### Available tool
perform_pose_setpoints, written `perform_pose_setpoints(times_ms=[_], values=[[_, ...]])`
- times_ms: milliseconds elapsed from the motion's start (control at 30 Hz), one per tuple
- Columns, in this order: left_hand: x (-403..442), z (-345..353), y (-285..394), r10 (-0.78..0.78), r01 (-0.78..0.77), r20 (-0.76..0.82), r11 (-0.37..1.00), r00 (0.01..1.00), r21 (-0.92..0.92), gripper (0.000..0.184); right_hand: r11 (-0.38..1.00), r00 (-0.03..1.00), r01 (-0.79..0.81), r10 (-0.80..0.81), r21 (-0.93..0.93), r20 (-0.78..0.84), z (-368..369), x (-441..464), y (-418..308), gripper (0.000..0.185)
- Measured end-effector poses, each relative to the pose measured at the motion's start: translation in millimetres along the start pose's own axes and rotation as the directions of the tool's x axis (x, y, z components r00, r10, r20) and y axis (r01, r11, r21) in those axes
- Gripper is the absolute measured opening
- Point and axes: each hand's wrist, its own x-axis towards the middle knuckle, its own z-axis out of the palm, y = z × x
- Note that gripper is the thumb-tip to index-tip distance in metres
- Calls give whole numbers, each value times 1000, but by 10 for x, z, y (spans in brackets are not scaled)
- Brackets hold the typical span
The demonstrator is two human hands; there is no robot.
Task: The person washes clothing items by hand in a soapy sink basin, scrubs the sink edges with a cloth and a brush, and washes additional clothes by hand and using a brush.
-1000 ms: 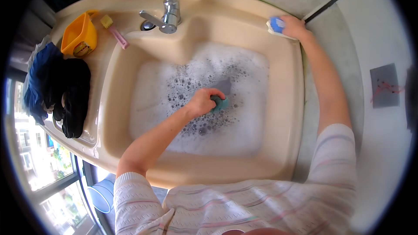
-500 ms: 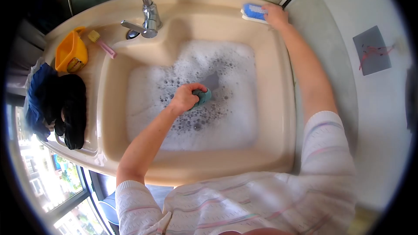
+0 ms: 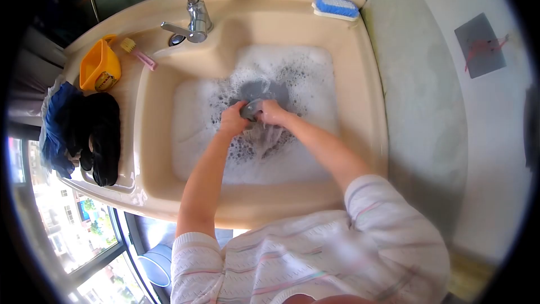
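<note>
Right in the middle of the suds (image 3: 306, 163), my left hand (image 3: 233, 119) clamps the wet grey-green cloth (image 3: 251, 110), thumb on the near side, fingers on the far side! Over on its right edge, my right hand (image 3: 273, 113) curls its fingers against it; whether they pinch, I can't tell. The cloth sits between both hands, inside the sink (image 3: 372, 135).
</note>
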Motion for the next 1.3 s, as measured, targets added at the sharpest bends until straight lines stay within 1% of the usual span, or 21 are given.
perform_pose_setpoints(times_ms=[133, 167, 233, 367, 433, 500, 567, 633, 700, 733, 767, 833, 900, 967, 1000, 1033, 1067, 1133, 1167, 1233, 1300], values=[[85, -109, -248, -293, 369, 240, 839, 926, -399, 30, 899, 944, -316, 331, 304, 4, -366, -139, 274, 17], [76, -191, -156, -313, 394, 244, 796, 918, -460, 26, 745, 943, -259, 331, 614, -5, -240, -67, 663, 18], [74, -215, -1, -321, 414, 261, 709, 910, -571, 20, 650, 855, -231, 491, 724, -169, -146, -30, 807, 20], [174, 69, -95, -334, 409, 266, 500, 904, -763, 20, 963, 989, -135, 146, 234, -32, -272, -156, 241, 17], [189, 29, -259, -389, 421, 280, 349, 878, -837, 23, 926, 958, -223, 266, 306, -109, -611, -230, 365, 17], [125, -197, -327, -458, 438, 332, 147, 825, -887, 26, 533, 810, -216, 565, 818, -154, -725, -143, 561, 14], [127, -207, -235, -423, 463, 387, 89, 819, -882, 28, 660, 814, -234, 535, 714, -228, -656, -46, 534, 16], [104, -226, 67, -374, 454, 442, -59, 815, -889, 30, 848, 913, 42, 182, 528, -364, -208, 89, 232, 22], [156, -181, 62, -432, 474, 425, 5, 796, -881, 35, 958, 939, -81, 166, 276, -301, -79, 49, -344, 23], [169, -144, 16, -463, 485, 416, 33, 782, -874, 38, 956, 923, 89, 26, 279, -383, -36, -24, -637, 24], [113, -91, -38, -331, 374, 375, -67, 866, -925, 37, 930, 881, 254, -110, 265, -459, -40, -120, -886, 25], [-65, 73, -187, -80, 171, 206, -314, 975, -934, 35, 946, 926, 239, -154, 218, -344, -199, -312, -1268, 34], [144, 227, -390, -167, 181, 184, -31, 969, -983, 25, 943, 903, 136, 7, 303, -429, -149, -163, -1008, 26], [166, -131, 162, -465, 436, 363, 55, 808, -898, 27, 916, 859, 47, 167, 399, -484, -77, 94, -532, 21], [93, -385, 635, -611, 488, 349, 70, 711, -870, 32, 961, 883, -34, 157, 274, -441, -66, 168, -220, 20], [137, -356, 472, -561, 454, 332, 88, 758, -887, 31, 986, 907, -101, 145, 131, -395, -123, 227, 118, 20], [171, -244, 206, -514, 415, 314, 92, 798, -905, 29, 982, 900, -19, 98, 187, -424, -203, 239, 385, 24], [148, -201, -5, -512, 403, 266, 175, 817, -898, 29, 842, 924, -142, 302, 521, -236, -478, 191, 648, 32], [146, -182, -49, -521, 418, 265, 199, 811, -887, 29, 818, 911, -96, 301, 567, -280, -497, 138, 666, 33], [143, -86, -62, -527, 454, 271, 255, 806, -854, 30, 521, 901, 11, 365, 854, -234, -424, 62, 432, 26], [130, 8, 119, -484, 409, 207, 360, 850, -838, 28, 804, 910, 47, 211, 593, -357, -118, 6, 283, 26]])
